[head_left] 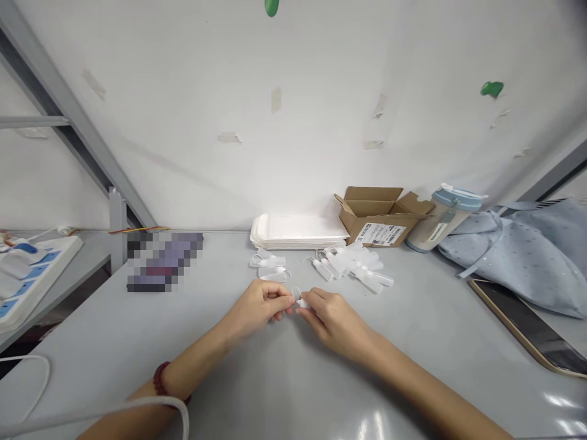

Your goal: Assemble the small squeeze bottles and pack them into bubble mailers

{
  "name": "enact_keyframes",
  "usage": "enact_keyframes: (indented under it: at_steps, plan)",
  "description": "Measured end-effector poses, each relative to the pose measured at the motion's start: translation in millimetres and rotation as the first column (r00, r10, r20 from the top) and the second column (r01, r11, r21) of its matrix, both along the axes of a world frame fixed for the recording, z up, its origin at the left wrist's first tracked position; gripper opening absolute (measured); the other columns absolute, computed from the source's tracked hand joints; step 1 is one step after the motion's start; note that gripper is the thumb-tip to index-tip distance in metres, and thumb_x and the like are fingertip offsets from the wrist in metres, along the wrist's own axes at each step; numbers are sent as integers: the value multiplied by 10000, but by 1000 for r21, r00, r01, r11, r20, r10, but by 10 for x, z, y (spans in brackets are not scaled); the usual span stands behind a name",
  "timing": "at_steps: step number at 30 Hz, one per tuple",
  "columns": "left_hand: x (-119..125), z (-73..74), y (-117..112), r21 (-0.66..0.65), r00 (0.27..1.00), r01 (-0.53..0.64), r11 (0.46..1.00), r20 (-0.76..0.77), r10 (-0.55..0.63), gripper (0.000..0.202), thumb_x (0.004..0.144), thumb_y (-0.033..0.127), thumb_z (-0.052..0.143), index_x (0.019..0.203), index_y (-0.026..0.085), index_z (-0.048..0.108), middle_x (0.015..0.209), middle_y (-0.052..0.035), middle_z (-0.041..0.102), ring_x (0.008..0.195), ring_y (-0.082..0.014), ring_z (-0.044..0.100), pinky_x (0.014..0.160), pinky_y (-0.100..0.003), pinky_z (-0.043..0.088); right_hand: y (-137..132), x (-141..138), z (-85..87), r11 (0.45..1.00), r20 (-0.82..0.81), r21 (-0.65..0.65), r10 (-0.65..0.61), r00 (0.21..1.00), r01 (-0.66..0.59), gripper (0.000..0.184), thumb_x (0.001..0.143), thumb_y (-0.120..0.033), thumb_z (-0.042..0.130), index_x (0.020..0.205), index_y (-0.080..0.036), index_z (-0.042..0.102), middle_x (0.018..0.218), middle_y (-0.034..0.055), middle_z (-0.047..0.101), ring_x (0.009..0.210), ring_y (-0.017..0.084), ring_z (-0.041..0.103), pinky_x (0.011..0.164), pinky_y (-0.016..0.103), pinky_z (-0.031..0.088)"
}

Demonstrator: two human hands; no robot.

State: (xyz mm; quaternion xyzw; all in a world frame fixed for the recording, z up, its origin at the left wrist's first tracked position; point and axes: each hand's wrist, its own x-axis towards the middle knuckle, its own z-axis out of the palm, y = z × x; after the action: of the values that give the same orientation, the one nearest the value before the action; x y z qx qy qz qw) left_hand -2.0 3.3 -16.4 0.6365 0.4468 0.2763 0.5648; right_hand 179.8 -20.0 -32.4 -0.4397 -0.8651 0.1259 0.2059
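Observation:
My left hand [271,300] is closed in a pinch at the left side of a thin clear loop [296,291]. Facing it, my right hand [325,311] grips a small white plastic piece [301,303] between thumb and fingers; the loop rises beside it. Most of the piece is hidden by my right fingers. Beyond my left hand lie a few translucent tubes with thin loops [271,273]. A larger loose pile of similar translucent pieces [353,263] lies behind my right hand.
At the wall are a stack of white padded envelopes [302,232], an open cardboard box [378,223] and a blue-lidded bottle [443,220]. A blue fabric bag [527,250] and phone [527,324] lie right. On the left are a power strip [39,275] and white cable [151,401].

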Motion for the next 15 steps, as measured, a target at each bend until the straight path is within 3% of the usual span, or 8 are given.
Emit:
enact_keyframes:
  at_steps: [6,11,15]
  plan:
    - [-106,148,86,32,997,7,999,-74,-4,229,734,330,583,593,157,630,551,-1,565,515,-113,472,535,-237,362,36,-11,28,999,23,50,6,1000,-8,150,909,-246,430,901,-150,545,796,62,560,645,152,520,569,255,410]
    - [-277,236,217,124,956,-287,950,-29,293,237,712,352,595,572,161,614,565,11,555,529,-106,470,555,-232,379,184,109,-3,958,129,271,-127,983,88,182,858,-197,504,1026,-137,541,1074,173,538,980,271,518,778,399,461]
    - [-356,201,297,126,912,-400,908,-40,408,244,692,378,601,587,158,613,570,7,561,523,-111,477,530,-230,372,294,187,-96,918,275,356,-280,920,173,243,839,-159,515,1076,-113,551,1162,209,524,1051,331,482,789,456,452]
